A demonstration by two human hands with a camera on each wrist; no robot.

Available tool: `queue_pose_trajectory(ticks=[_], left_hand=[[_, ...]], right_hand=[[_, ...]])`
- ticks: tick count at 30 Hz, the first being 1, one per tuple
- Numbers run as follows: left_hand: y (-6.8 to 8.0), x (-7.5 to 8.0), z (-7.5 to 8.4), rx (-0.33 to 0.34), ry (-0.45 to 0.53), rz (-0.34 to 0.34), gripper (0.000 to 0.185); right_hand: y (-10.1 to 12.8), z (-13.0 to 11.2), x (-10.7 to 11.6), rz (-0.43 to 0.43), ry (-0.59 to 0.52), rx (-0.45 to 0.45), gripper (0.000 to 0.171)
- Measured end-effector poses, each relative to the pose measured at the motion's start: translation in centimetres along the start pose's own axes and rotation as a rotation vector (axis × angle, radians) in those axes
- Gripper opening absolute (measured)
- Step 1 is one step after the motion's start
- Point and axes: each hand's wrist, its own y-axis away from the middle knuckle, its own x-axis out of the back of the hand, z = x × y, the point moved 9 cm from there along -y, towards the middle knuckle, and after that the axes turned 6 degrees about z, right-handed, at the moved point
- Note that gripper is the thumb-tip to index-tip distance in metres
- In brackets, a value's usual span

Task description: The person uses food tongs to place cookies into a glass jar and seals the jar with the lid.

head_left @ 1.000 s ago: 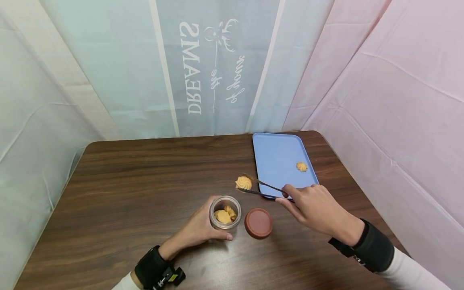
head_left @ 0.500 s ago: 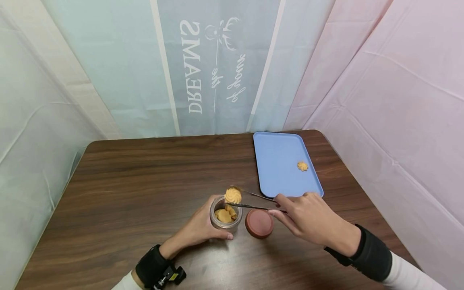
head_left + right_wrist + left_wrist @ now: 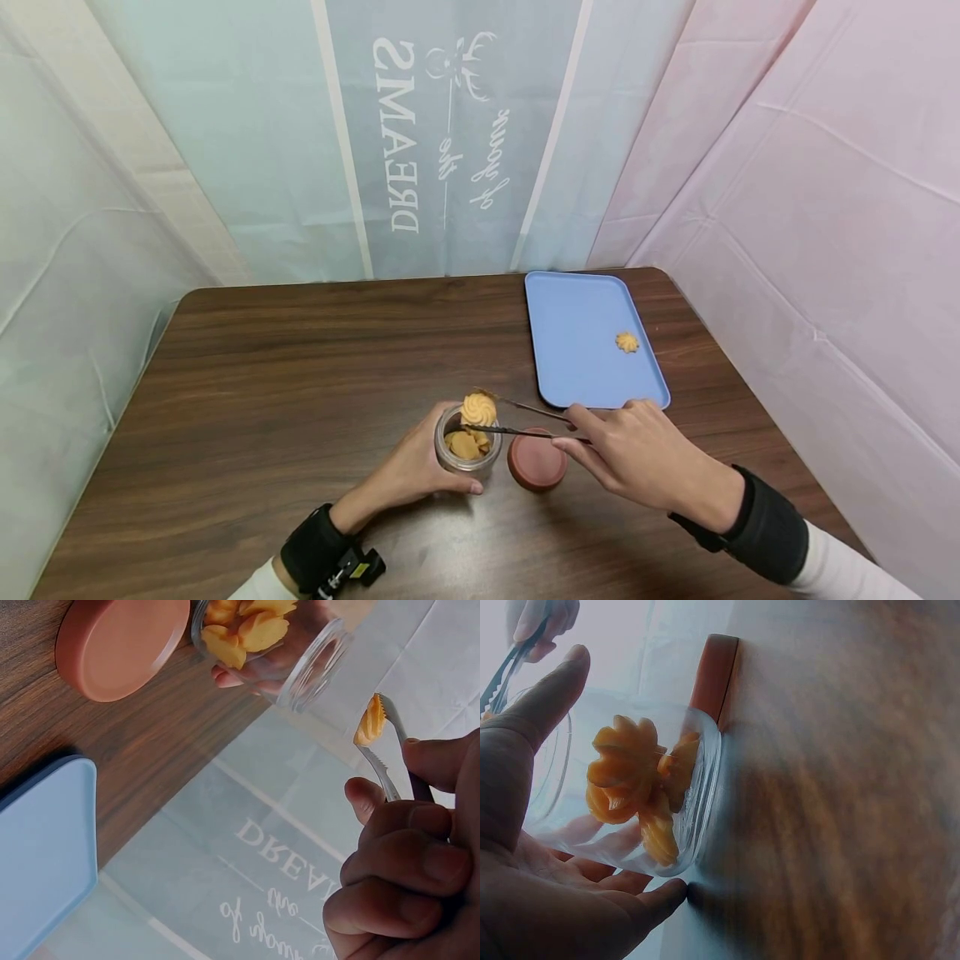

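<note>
Tabletop: dark wooden tabletop [image 3: 285, 375].
Tray: light blue rectangular plastic tray [image 3: 577, 333], beyond the jar, one cookie [image 3: 627, 342] on it.
Left hand [image 3: 408, 471]: grip wrapped around the clear glass jar [image 3: 467, 446].
Right hand [image 3: 637, 454]: grip pinches thin metal tongs [image 3: 525, 421].
Lid: round terracotta lid [image 3: 537, 458], just beside the jar.
Swirled orange cookie [image 3: 478, 408]: between the tong tips, above the jar mouth.

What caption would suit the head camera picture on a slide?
Right hand holds tongs gripping a cookie over the open jar, steadied by the left hand.
</note>
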Motion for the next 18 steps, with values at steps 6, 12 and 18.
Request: queue_pose_trajectory(ticks=[6,12,18], left_hand=[[0.0,0.0,0.1,-0.027,-0.001,0.007,0.100],[-0.1,0.0,0.3,-0.043,0.016,0.006,0.098],[0.0,0.0,0.2,-0.039,0.011,0.005,0.099]], right_hand=[[0.0,0.0,0.1,-0.012,0.010,-0.012,0.047],[0.1,0.6,0.6,0.004,0.032,-0.036,0.051],[0.2,1.1,0.7,0.009,0.030,-0.041,0.050]])
